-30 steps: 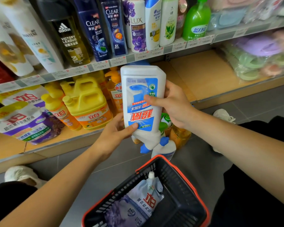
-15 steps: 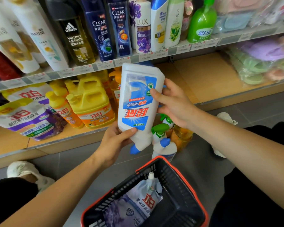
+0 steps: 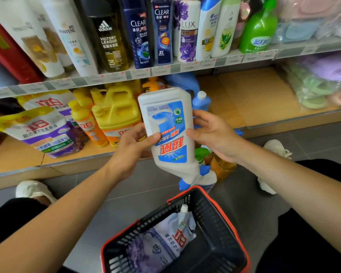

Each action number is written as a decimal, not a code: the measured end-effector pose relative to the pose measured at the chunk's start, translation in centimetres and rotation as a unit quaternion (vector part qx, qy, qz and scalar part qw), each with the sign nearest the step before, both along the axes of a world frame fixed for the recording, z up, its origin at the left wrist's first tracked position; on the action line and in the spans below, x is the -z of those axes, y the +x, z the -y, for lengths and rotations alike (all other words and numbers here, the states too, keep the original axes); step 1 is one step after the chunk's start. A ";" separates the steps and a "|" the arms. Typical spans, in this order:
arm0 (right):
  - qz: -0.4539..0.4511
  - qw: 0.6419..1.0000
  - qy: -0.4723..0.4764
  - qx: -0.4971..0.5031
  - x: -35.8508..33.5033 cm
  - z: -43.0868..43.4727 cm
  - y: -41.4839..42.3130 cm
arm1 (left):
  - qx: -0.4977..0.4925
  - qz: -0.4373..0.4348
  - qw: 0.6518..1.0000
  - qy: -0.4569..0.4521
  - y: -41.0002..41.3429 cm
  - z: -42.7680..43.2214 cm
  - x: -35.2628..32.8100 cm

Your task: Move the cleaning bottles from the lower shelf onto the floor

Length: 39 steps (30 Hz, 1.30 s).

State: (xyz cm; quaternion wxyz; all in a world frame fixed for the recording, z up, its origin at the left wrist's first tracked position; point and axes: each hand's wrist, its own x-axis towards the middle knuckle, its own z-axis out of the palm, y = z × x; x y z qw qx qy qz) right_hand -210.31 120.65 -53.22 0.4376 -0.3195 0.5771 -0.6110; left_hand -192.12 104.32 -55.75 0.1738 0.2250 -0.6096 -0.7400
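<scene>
A white cleaning bottle [image 3: 170, 133] with a blue label and blue cap hangs upside down in front of the lower shelf [image 3: 244, 99]. My left hand [image 3: 133, 148] grips its left side with the thumb across the label. My right hand [image 3: 213, 133] holds its right side with curled fingers. Behind it on the shelf stand a blue bottle [image 3: 200, 100] and yellow detergent jugs [image 3: 116, 117]. On the floor below stand a green-capped spray bottle [image 3: 202, 154], an amber bottle [image 3: 221, 167] and a white spray bottle [image 3: 207, 179], partly hidden by the held bottle.
A black basket with a red rim [image 3: 232, 219] sits on the grey floor in front of me, holding a purple refill pouch [image 3: 165, 243]. Detergent pouches [image 3: 41, 133] lie at the shelf's left. Shampoo bottles [image 3: 142, 34] fill the upper shelf. My shoes [image 3: 276, 148] flank the spot.
The inverted bottle has tilted so its cap end swings right and lower. My left hand has slid up its left side, and my right hand's thumb now lies on the label.
</scene>
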 end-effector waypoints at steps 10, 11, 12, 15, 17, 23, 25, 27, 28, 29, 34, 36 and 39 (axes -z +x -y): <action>-0.113 0.992 0.062 -0.007 3.2 -3.4 0.5 | -0.048 -0.068 0.973 0.213 -0.8 -0.4 2.1; -0.143 0.988 0.062 0.008 2.8 -3.5 0.3 | -0.043 -0.061 0.971 0.227 -1.2 -0.4 2.4; -0.174 0.983 0.062 0.024 2.4 -3.6 -0.1 | -0.036 -0.043 0.971 0.232 -1.7 -0.4 2.7; -0.217 0.972 0.062 0.070 0.8 -4.3 -1.8 | -0.016 0.041 0.976 0.213 -3.4 -1.0 3.7; -0.261 0.960 0.072 0.076 -0.3 -5.0 -3.1 | 0.004 0.079 0.978 0.194 -4.7 -1.8 4.5; -0.346 0.927 0.098 0.107 -3.0 -7.3 -7.5 | 0.066 0.153 0.985 0.053 -9.3 -3.8 5.2; -0.361 0.918 0.112 0.123 -3.9 -8.0 -9.2 | 0.067 0.150 0.985 -0.047 -10.5 -3.9 5.9; -0.383 0.905 0.128 0.131 -4.9 -8.4 -10.8 | 0.052 0.145 0.978 -0.142 -11.4 -3.6 6.9; -0.397 0.898 0.138 0.133 -5.3 -8.6 -11.7 | 0.048 0.155 0.968 -0.193 -11.8 -3.3 7.5; -0.410 0.889 0.151 0.135 -5.6 -8.7 -12.5 | 0.056 0.172 0.953 -0.244 -12.2 -3.0 7.9; -0.491 0.832 0.229 0.119 -6.4 -8.1 -16.7 | 0.229 0.230 0.871 -0.368 -13.2 -2.6 10.4; -0.512 0.815 0.248 0.110 -6.2 -7.1 -18.4 | 0.245 0.250 0.823 -0.448 -13.6 -2.6 11.5; -0.536 0.789 0.280 0.105 -5.4 -4.9 -20.9 | 0.228 0.249 0.804 -0.490 -14.1 -2.3 12.8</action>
